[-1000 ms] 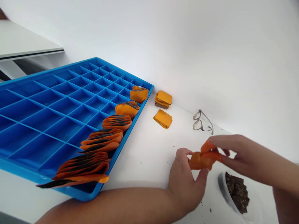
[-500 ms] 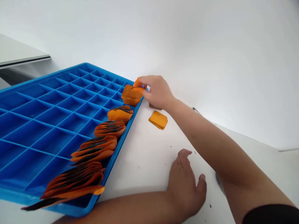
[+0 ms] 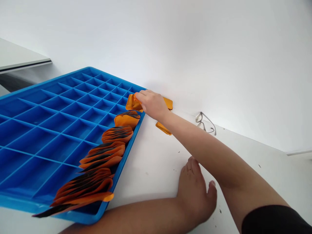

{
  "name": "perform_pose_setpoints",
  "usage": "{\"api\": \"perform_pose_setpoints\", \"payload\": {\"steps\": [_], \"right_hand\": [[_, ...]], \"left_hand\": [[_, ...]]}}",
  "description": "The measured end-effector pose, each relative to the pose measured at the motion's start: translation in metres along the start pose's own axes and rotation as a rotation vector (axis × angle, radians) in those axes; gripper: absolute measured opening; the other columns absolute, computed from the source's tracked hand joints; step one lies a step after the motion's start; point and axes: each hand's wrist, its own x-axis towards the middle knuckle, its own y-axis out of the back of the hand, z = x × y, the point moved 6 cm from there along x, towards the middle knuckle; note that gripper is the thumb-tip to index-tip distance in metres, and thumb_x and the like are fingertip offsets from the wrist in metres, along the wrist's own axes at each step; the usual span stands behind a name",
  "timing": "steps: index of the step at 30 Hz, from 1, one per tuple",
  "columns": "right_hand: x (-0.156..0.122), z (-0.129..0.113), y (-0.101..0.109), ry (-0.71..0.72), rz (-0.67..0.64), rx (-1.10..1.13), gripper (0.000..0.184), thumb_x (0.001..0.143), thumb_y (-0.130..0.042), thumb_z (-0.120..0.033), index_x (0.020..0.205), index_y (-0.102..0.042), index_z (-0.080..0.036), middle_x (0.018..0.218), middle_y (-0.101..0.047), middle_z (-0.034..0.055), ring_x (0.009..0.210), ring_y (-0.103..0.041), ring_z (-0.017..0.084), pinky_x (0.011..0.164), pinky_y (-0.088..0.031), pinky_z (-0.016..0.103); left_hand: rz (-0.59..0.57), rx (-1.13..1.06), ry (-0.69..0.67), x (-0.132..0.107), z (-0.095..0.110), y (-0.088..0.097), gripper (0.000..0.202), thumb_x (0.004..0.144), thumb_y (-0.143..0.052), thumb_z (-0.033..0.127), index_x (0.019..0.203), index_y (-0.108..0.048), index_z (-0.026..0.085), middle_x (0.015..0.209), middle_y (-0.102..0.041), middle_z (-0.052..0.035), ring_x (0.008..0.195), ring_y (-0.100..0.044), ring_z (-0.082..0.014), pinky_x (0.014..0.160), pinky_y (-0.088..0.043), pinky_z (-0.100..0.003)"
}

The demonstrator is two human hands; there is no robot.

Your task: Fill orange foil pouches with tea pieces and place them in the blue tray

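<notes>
My right hand (image 3: 152, 104) is closed, its fingertips and thumb pinching a bundle of orange cards (image 3: 133, 102) at the right rim of the blue compartment tray (image 3: 126, 169). The bundle is partly down in a compartment; orange shows at the fingertips too. Nearer me, bundles of orange cards with dark backs (image 3: 117, 134) stand on edge in several compartments along that rim. My left hand (image 3: 195, 191) lies on the white table with nothing in it, thumb apart from the fingers. The right forearm passes close to its fingertips.
An orange card stack (image 3: 162, 128) lies beside the tray, partly behind my right wrist. Another orange stack (image 3: 168, 103) shows beyond that hand. Eyeglasses (image 3: 206, 123) rest near the wall. A white ledge (image 3: 21, 57) juts out at the far left.
My right hand has moved slightly left and down, and its orange bundle sits lower at the compartment. The far orange stack and the glasses now show more. My left hand has hardly moved.
</notes>
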Motion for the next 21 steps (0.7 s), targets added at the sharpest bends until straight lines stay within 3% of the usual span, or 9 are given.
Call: {"api": "perform_pose_setpoints", "payload": {"steps": [7,12,17,21], "right_hand": [[-0.001,0.003,0.004,0.101,-0.056,-0.024,0.044,0.096,-0.033,0.003,0.121,-0.062,-0.018,0.109,-0.067,0.0069,0.099,-0.055,0.019,0.062,-0.029,0.032],[-0.002,-0.005,0.006,0.168,-0.121,-0.037,0.044,0.101,-0.026,-0.002,0.118,-0.064,-0.016,0.11,-0.067,0.0098,0.103,-0.053,0.022,0.062,-0.026,0.033],[0.002,-0.005,0.006,0.202,-0.212,-0.004,0.04,0.098,-0.036,0.0,0.119,-0.065,-0.018,0.107,-0.068,0.0076,0.099,-0.056,0.022,0.064,-0.026,0.032],[0.012,-0.002,0.009,0.146,-0.242,0.047,0.035,0.09,-0.046,0.005,0.107,-0.067,-0.017,0.102,-0.069,0.0068,0.092,-0.058,0.02,0.064,-0.024,0.031]], "left_hand": [[0.01,-0.005,-0.006,0.001,-0.001,-0.002,0.064,0.082,-0.054,0.018,0.143,-0.037,0.011,0.143,-0.049,-0.0196,0.124,-0.051,-0.0384,0.108,-0.043,-0.062],[0.026,-0.002,-0.021,0.0,-0.005,-0.006,0.062,0.081,-0.055,0.017,0.14,-0.039,0.013,0.14,-0.05,-0.0177,0.119,-0.052,-0.0362,0.106,-0.044,-0.061],[0.047,-0.028,-0.039,0.0,-0.006,-0.005,0.058,0.078,-0.055,0.015,0.134,-0.04,0.018,0.138,-0.051,-0.0143,0.115,-0.053,-0.0327,0.105,-0.045,-0.058],[0.041,-0.001,-0.041,0.0,-0.006,-0.006,0.058,0.078,-0.055,0.016,0.134,-0.04,0.017,0.134,-0.051,-0.0151,0.114,-0.052,-0.0332,0.103,-0.045,-0.059]]}}
